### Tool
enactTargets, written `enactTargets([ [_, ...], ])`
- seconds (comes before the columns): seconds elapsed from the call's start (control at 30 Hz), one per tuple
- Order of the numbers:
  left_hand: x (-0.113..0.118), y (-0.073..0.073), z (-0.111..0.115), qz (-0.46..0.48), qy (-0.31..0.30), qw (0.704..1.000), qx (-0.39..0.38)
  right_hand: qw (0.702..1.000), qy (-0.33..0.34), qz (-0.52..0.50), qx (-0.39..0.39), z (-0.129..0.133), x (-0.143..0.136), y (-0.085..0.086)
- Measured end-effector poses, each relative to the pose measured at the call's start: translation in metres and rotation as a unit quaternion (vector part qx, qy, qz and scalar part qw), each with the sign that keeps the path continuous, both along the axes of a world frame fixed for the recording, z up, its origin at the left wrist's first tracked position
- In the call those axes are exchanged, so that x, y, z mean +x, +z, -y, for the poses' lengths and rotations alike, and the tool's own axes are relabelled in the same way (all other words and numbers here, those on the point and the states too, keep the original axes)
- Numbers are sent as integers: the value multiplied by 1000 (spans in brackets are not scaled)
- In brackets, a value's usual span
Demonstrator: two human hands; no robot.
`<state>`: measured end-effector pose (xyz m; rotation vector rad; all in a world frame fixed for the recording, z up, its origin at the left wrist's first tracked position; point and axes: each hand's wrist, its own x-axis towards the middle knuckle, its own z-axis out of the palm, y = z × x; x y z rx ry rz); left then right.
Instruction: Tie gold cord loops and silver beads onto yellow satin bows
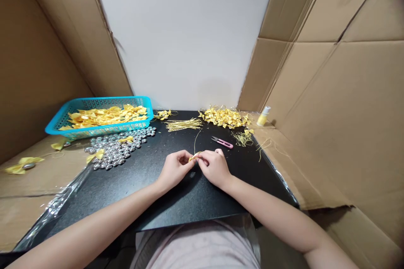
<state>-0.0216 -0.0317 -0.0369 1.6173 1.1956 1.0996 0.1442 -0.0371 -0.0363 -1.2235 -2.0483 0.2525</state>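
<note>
Over the middle of the black table [151, 193], my left hand [176, 169] and my right hand [215, 167] meet fingertip to fingertip. Both pinch a small yellow bow [192, 158], mostly hidden by the fingers. A thin gold tie [195, 141] curves upward from between the hands. Pink-handled snips [222, 142] lie just beyond my right hand. Farther back is a bundle of straight gold ties [184, 124]. Silver beads [116, 149] are spread to the left of my left hand, with a few yellow bows among them.
A blue basket [150, 107] of yellow bows stands at the back left. At the back right lie a pile of finished-looking bows [224, 117], cut tie ends [242, 138] and a small bottle [263, 117]. Cardboard walls [341, 105] flank the table; loose bows [22, 165] lie far left.
</note>
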Motion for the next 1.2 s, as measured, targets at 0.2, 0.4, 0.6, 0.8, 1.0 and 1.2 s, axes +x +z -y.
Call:
enactTargets([
  [0.2,-2,-1,-3,-11,6,1000,10,999,-16,-13,29,0,-1,2],
  [0.4,-4,7,-8,6,45,999,-2,995,82,-60,-22,4,-1,8],
  [0.6,-17,16,-26,64,98,993,-14,971,235,-27,-46,11,2,14],
  [0.8,-45,25,-51,104,198,975,18,968,248,-9,-46,8,3,12],
  [1.0,-59,30,-64,128,251,959,37,983,166,31,-70,4,4,11],
  [1.2,-69,34,-69,163,279,945,52,995,-1,60,-75,-9,13,18],
])
